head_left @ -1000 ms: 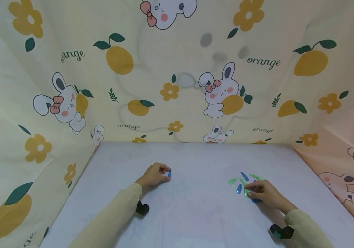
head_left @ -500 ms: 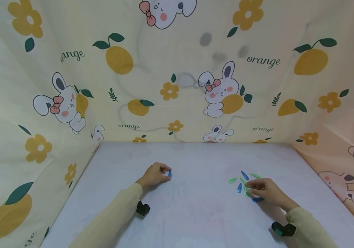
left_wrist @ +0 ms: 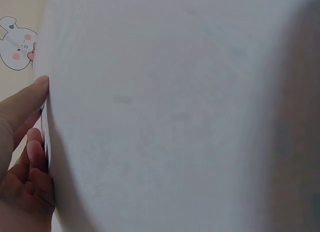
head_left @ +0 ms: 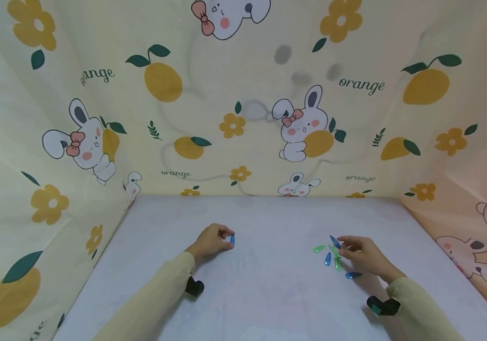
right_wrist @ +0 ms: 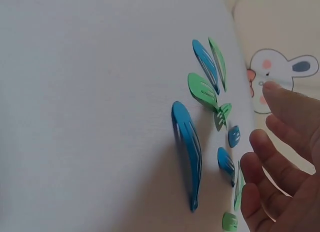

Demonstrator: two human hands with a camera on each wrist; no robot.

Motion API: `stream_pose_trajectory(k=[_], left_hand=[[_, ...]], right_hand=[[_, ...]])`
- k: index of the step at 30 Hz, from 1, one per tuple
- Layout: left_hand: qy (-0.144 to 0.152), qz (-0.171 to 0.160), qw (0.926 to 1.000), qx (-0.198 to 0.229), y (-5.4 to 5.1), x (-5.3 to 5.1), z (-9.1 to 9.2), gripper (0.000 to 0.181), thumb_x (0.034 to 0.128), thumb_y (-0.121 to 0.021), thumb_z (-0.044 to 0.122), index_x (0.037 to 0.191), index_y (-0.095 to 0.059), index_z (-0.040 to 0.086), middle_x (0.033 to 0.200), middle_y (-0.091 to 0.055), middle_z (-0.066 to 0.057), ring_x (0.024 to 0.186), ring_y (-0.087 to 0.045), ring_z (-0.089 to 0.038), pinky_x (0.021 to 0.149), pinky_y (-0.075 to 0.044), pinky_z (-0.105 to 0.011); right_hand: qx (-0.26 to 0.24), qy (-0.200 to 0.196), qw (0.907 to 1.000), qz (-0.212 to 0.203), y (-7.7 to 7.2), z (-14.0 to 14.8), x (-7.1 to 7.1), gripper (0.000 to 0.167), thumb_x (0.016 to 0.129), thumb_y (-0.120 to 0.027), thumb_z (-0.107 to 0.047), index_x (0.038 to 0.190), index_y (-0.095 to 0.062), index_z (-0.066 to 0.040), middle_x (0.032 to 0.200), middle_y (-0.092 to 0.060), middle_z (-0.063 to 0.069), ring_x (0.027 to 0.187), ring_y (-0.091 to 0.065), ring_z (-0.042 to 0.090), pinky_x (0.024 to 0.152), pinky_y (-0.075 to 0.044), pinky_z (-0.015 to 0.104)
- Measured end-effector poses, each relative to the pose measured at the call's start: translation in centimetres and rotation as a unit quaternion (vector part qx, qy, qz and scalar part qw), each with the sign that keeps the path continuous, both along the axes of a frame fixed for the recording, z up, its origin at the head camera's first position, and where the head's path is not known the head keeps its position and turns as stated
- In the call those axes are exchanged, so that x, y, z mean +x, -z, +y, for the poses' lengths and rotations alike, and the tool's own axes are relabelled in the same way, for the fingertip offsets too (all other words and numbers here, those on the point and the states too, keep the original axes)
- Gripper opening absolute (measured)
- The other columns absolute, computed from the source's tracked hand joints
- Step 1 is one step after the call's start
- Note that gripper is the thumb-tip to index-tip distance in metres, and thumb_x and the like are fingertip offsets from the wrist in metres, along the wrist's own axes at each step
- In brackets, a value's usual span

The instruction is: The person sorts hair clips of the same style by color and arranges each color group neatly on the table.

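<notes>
My left hand (head_left: pixel 211 240) pinches a blue snap hair clip (head_left: pixel 232 240) on the left part of the white table. In the left wrist view, that hand's fingers (left_wrist: pixel 37 154) hide most of the clip. On the right, my right hand (head_left: pixel 364 255) hovers over a loose group of blue and green snap hair clips, its fingers loosely bent. The right wrist view shows a gap between thumb and fingers, with nothing held. Closest to the fingertips lies a blue clip (head_left: pixel 334 242). Green clips (head_left: pixel 338 264), another blue clip (head_left: pixel 327 259) and a nearer blue clip (head_left: pixel 353 275) lie around.
The white table (head_left: pixel 269 293) meets a printed cloth backdrop (head_left: pixel 209 123) with rabbits and oranges along its back and sides. Another green clip (head_left: pixel 318 248) lies at the group's left edge. Black wrist devices (head_left: pixel 383 306) sit on both sleeves.
My right hand has shifted farther back over the clips, uncovering the near blue clip and covering the far green one. My left hand stays in place with its clip.
</notes>
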State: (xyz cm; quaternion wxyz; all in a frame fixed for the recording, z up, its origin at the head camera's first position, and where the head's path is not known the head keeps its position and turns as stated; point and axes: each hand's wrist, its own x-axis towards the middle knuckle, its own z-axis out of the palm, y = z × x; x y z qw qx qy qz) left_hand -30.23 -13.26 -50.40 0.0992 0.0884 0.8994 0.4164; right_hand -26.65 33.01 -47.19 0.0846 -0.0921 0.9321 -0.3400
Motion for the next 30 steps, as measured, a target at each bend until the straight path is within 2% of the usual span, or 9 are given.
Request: stream_pose_trajectory(k=[4, 10, 14, 19, 26, 30], left_hand=[[-0.003, -0.001, 1.0, -0.004, -0.2, 0.1, 0.0, 0.037, 0.0824, -0.084, 0.016, 0.117, -0.074, 0.011, 0.088, -0.053, -0.001, 0.08, -0.047, -0.015, 0.071, -0.04, -0.028], [-0.003, 0.001, 1.0, -0.008, 0.0, -0.2, 0.0, 0.037, 0.0822, -0.084, 0.018, 0.117, -0.074, 0.012, 0.088, -0.053, -0.001, 0.081, -0.048, -0.015, 0.072, -0.04, -0.028], [-0.007, -0.002, 0.9999, -0.007, 0.1, -0.1, 0.0, 0.036, 0.0821, -0.084, 0.018, 0.117, -0.075, 0.012, 0.088, -0.054, 0.0, 0.081, -0.048, -0.014, 0.072, -0.04, -0.028], [-0.008, 0.0, 1.0, -0.003, 0.1, 0.1, 0.0, 0.036, 0.0817, -0.084, 0.017, 0.116, -0.075, 0.012, 0.089, -0.055, -0.001, 0.08, -0.048, -0.014, 0.072, -0.04, -0.027], [-0.002, -0.002, 1.0, 0.002, -0.1, 0.1, 0.0, 0.036, 0.0825, -0.084, 0.017, 0.117, -0.074, 0.011, 0.09, -0.055, -0.001, 0.08, -0.048, -0.014, 0.072, -0.041, -0.028], [-0.004, -0.008, 0.9999, 0.004, -0.2, 0.1, -0.1, 0.036, 0.0827, -0.083, 0.017, 0.117, -0.074, 0.011, 0.09, -0.055, -0.001, 0.079, -0.048, -0.015, 0.071, -0.041, -0.028]], right_hand=[[-0.002, -0.002, 0.9999, -0.01, 0.1, 0.0, -1.0, 0.048, 0.097, -0.067, -0.018, 0.139, -0.056, 0.002, 0.116, -0.068, 0.017, 0.099, -0.061, 0.024, 0.075, -0.052, 0.027], [0.008, 0.017, 0.9996, -0.022, 0.6, 0.4, -2.3, 0.045, 0.096, -0.066, -0.01, 0.138, -0.057, 0.002, 0.119, -0.067, 0.022, 0.097, -0.062, 0.024, 0.075, -0.053, 0.029], [0.015, 0.014, 0.9996, -0.017, 0.9, 0.5, -2.9, 0.044, 0.094, -0.066, -0.005, 0.137, -0.058, 0.001, 0.123, -0.066, 0.024, 0.093, -0.058, 0.024, 0.07, -0.05, 0.027], [0.018, 0.006, 0.9997, -0.018, 1.0, 0.5, -3.4, 0.045, 0.093, -0.067, -0.005, 0.136, -0.059, 0.001, 0.124, -0.065, 0.025, 0.094, -0.057, 0.025, 0.075, -0.048, 0.03], [0.037, 0.017, 0.999, -0.017, 1.2, 0.3, -4.0, 0.043, 0.092, -0.068, -0.003, 0.134, -0.061, 0.001, 0.117, -0.066, 0.022, 0.093, -0.058, 0.025, 0.076, -0.05, 0.031], [0.05, 0.003, 0.9987, -0.006, 1.2, -0.1, -4.3, 0.043, 0.092, -0.069, -0.003, 0.133, -0.06, 0.003, 0.108, -0.066, 0.02, 0.088, -0.059, 0.023, 0.071, -0.051, 0.03]])
